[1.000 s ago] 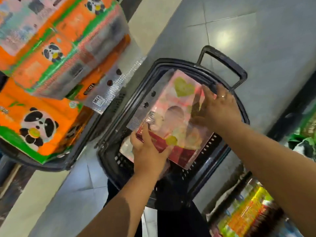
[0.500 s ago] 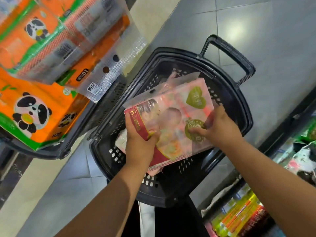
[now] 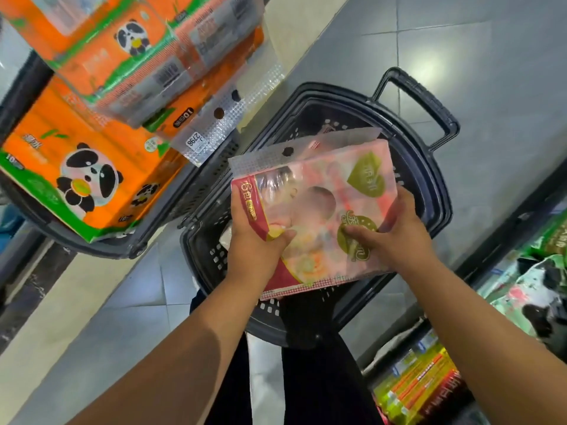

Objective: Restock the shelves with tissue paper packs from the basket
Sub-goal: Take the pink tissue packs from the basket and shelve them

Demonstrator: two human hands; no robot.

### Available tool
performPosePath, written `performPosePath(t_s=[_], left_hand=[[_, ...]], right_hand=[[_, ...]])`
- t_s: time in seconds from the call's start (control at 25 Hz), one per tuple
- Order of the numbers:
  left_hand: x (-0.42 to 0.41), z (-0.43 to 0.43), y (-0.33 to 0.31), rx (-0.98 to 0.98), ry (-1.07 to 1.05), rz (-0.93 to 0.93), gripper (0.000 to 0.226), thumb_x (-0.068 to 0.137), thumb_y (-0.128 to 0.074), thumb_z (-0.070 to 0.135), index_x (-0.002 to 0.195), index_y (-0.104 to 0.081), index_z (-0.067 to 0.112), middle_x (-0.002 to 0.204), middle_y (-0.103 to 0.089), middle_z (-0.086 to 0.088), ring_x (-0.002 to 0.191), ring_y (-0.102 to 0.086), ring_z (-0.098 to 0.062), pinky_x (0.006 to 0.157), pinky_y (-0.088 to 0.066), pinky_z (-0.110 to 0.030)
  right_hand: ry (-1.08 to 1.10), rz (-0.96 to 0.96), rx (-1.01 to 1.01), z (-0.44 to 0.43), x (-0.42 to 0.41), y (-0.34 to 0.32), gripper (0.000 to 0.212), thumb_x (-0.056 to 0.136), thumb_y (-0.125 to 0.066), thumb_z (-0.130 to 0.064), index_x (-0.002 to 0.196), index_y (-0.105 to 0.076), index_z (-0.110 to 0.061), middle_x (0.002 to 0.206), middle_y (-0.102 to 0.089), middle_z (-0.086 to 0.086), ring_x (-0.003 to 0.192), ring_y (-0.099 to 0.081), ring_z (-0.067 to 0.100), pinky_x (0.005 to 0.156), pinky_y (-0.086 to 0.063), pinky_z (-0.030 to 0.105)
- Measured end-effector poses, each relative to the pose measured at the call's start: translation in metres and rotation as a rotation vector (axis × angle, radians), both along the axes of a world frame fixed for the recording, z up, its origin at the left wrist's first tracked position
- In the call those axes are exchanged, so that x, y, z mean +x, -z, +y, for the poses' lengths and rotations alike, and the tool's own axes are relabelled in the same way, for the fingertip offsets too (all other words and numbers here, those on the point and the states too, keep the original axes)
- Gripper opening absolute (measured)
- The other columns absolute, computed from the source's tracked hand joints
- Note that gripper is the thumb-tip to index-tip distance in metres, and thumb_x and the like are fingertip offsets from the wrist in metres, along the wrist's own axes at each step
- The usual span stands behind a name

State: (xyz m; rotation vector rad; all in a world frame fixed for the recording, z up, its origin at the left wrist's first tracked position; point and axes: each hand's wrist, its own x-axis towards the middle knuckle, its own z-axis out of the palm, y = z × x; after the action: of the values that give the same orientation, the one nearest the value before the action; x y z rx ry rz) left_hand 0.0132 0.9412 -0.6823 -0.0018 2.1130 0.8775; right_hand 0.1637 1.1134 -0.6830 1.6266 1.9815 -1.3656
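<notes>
1. The pink tissue pack (image 3: 316,216) has risen higher above the black basket (image 3: 429,228) at frame centre.
2. Left hand (image 3: 254,253) and right hand (image 3: 389,237) clamp its near edge.
3. Shelving hasn't begun; orange panda packs (image 3: 89,179) wait upper left.

I see a pink tissue pack (image 3: 313,210) with a red band down one edge, olive-green heart badges, and a clear dotted top strip (one round black hole in it). The basket (image 3: 429,191) under it is black, its walls punched with small square holes. The packs (image 3: 92,167) in the other basket are orange with green edges and black-and-white pandas. The floor (image 3: 491,56) is grey tile.
</notes>
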Motion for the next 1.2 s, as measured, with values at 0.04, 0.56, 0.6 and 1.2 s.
performPosePath(t_s=[0.04, 0.56, 0.6, 1.2], left_hand=[[-0.003, -0.007, -0.014, 0.014, 0.006, 0.010, 0.118, 0.072, -0.083, 0.026, 0.145, 0.006, 0.052, 0.126, -0.049, 0.014, 0.110, -0.053, -0.008, 0.087, -0.041, -0.028], [-0.064, -0.185, -0.203, 0.137, -0.091, 0.167, 0.106, 0.071, -0.084, 0.022, 0.148, -0.011, 0.034, 0.123, -0.049, 0.014, 0.112, -0.053, -0.011, 0.088, -0.040, -0.028], [-0.070, -0.205, -0.216, 0.131, -0.104, 0.178, 0.105, 0.071, -0.084, 0.024, 0.147, -0.012, 0.034, 0.120, -0.050, 0.015, 0.110, -0.053, -0.012, 0.088, -0.040, -0.028], [-0.155, -0.482, -0.444, 0.259, -0.426, 0.610, 0.104, 0.066, -0.085, 0.038, 0.144, -0.015, 0.040, 0.120, -0.055, 0.014, 0.106, -0.056, -0.014, 0.089, -0.044, -0.035]], right_hand=[[0.011, 0.011, 0.003, -0.007, 0.001, -0.014, 0.096, 0.062, -0.087, -0.039, 0.137, -0.026, -0.031, 0.092, -0.050, -0.022, 0.077, -0.052, -0.004, 0.059, -0.040, 0.019], [-0.061, 0.303, 0.034, -0.173, -0.066, -0.192, 0.079, 0.055, -0.089, -0.046, 0.119, -0.043, -0.043, 0.108, -0.060, -0.018, 0.098, -0.061, 0.003, 0.078, -0.052, 0.024], [-0.096, 0.329, 0.042, -0.191, -0.075, -0.205, 0.080, 0.056, -0.089, -0.045, 0.120, -0.042, -0.043, 0.111, -0.059, -0.018, 0.100, -0.060, 0.003, 0.080, -0.052, 0.027], [-0.513, 0.718, 0.236, -0.413, -0.238, -0.441, 0.078, 0.058, -0.090, -0.031, 0.115, -0.039, -0.043, 0.105, -0.054, -0.026, 0.105, -0.058, 0.011, 0.087, -0.046, 0.034]])
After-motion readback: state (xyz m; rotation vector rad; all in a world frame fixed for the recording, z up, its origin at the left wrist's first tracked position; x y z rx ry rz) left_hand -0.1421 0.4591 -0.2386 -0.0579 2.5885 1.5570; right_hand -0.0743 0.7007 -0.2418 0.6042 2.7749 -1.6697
